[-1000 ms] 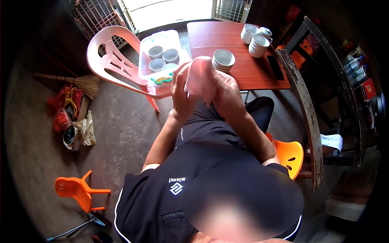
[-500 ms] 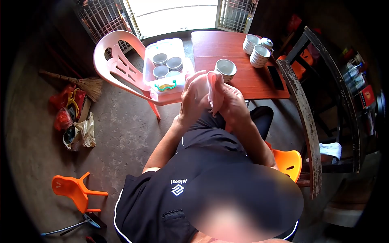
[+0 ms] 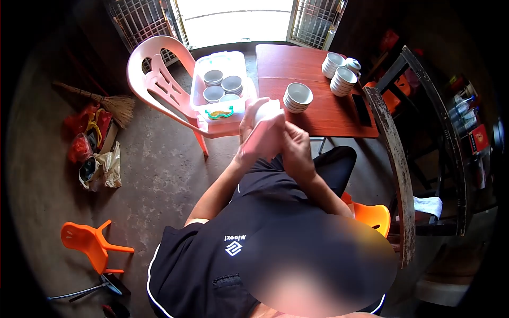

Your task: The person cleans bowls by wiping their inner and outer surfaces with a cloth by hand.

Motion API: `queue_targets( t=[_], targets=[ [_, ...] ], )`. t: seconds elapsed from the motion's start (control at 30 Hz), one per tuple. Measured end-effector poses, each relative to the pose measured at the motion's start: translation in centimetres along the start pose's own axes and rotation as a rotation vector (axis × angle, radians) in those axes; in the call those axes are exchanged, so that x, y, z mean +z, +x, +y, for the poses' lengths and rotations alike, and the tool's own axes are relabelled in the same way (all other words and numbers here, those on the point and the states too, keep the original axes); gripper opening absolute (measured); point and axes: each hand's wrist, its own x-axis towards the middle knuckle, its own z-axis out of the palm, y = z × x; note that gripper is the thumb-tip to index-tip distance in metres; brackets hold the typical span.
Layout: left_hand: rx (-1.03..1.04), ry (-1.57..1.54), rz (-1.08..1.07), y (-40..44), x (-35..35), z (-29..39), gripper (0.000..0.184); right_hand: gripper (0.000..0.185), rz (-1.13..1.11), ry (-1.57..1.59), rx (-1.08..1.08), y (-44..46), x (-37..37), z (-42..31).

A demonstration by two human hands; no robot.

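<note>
My left hand [image 3: 248, 126] is closed round a white bowl [image 3: 268, 110], seen only in part behind folds of a pink cloth [image 3: 261, 139]. Against the cloth's right side, my right hand [image 3: 298, 149] has its fingers bent and pressed together on the fabric. A stack of white bowls [image 3: 298, 97] stands on the red-brown table [image 3: 281, 62] just beyond my hands. Grey-white bowls [image 3: 231, 84] sit in a clear plastic box [image 3: 225, 59] on a pink chair [image 3: 151, 53] to the left.
More stacked bowls [image 3: 343, 81], a lidded cup [image 3: 352, 64] and a dark phone [image 3: 361, 109] are at the table's right side. A worn wooden bench [image 3: 392, 153] stands right. An orange stool [image 3: 90, 246], broom [image 3: 117, 108] and bags [image 3: 110, 165] are on the left.
The cloth has opened out toward my left hand, and a pale bowl edge now shows above it. My right hand has turned and moved lower beside the cloth. The whole view has shifted slightly.
</note>
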Motion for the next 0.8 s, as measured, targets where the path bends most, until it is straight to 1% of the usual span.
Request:
queue_targets(
  t=[0.03, 0.13, 0.17, 0.2, 0.27, 0.3, 0.33, 0.37, 0.4, 0.47, 0.5, 0.53, 0.57, 0.6, 0.63, 0.67, 0.7, 0.73, 0.8],
  targets=[
    [0.175, 0.100, 0.026, 0.2, -0.1, -0.2, 0.049, 0.027, 0.004, 0.089, -0.003, 0.3, -0.2, 0.2],
    [-0.104, -0.183, -0.103, 0.7, -1.0, -0.1, 0.044, 0.023, 0.066, -0.258, -0.131, -0.8, 0.9, 0.3],
    [-0.330, -0.565, -0.165, 1.0, -1.7, 0.3, 0.042, 0.016, -0.048, -0.735, -0.280, -1.4, 0.3, 0.4],
    [-0.461, -0.755, -0.151, 0.2, -1.6, 0.4, 0.046, 0.018, -0.140, -0.950, -0.790, -0.4, -0.3, 1.8],
    [-0.566, -0.790, -0.149, 0.5, -1.1, -0.6, 0.043, 0.023, -0.156, -1.024, -0.846, -0.5, -1.4, 3.6],
    [-0.564, -0.696, -0.110, 0.4, -0.6, -0.7, 0.033, 0.022, -0.099, -0.979, -0.726, -0.7, -1.7, 3.9],
    [-0.508, -0.599, -0.100, 0.1, -0.1, -0.2, 0.035, 0.020, -0.044, -0.932, -0.607, -1.2, -1.9, 4.1],
    [-0.246, -0.329, -0.089, -0.1, 0.4, -0.5, 0.036, 0.019, 0.013, -0.881, -0.490, -1.5, -2.0, 4.4],
    [0.015, -0.059, -0.080, -0.3, 0.7, -1.4, 0.037, 0.019, 0.163, -0.654, -0.259, -1.7, -1.0, 3.5],
    [0.249, 0.196, -0.207, -0.6, 0.4, -4.4, 0.055, 0.035, 0.160, -0.018, -0.068, -0.5, -0.7, 1.1],
    [0.343, 0.226, -0.185, -0.3, 0.4, -3.6, 0.060, 0.041, 0.118, 0.078, -0.015, 0.4, -1.4, 0.3],
    [0.434, 0.255, -0.160, -0.1, 0.4, -2.7, 0.066, 0.042, 0.156, 0.136, 0.013, 0.8, -1.4, -0.5],
    [0.446, 0.388, -0.150, -0.1, 0.6, -2.4, 0.067, 0.040, 0.157, 0.059, -0.001, 0.6, -1.7, -1.0],
    [0.186, 0.010, -0.106, -0.3, 1.1, -2.9, 0.065, 0.038, 0.155, -0.019, -0.016, 0.5, -1.9, -1.4],
    [-0.075, -0.365, -0.061, -0.3, 1.7, -3.4, 0.066, 0.034, 0.143, -0.138, -0.078, 0.3, -1.9, -1.2],
    [-0.278, -0.592, -0.186, -0.1, 1.0, -3.8, 0.064, 0.030, 0.134, -0.256, -0.137, -0.3, -1.8, -0.7],
    [-0.531, -0.830, -0.267, 0.1, 0.2, -3.6, 0.063, 0.026, 0.125, -0.374, -0.194, -0.9, -1.9, 0.0],
    [-0.793, -1.005, -0.300, 0.4, -0.5, -3.5, 0.066, 0.018, 0.088, -0.775, -0.366, -1.2, -2.1, 0.7],
    [-0.852, -1.012, -0.365, 0.5, -1.4, -4.5, 0.058, 0.021, -0.032, -0.918, -0.572, -1.9, -1.5, 1.1]
  ],
)
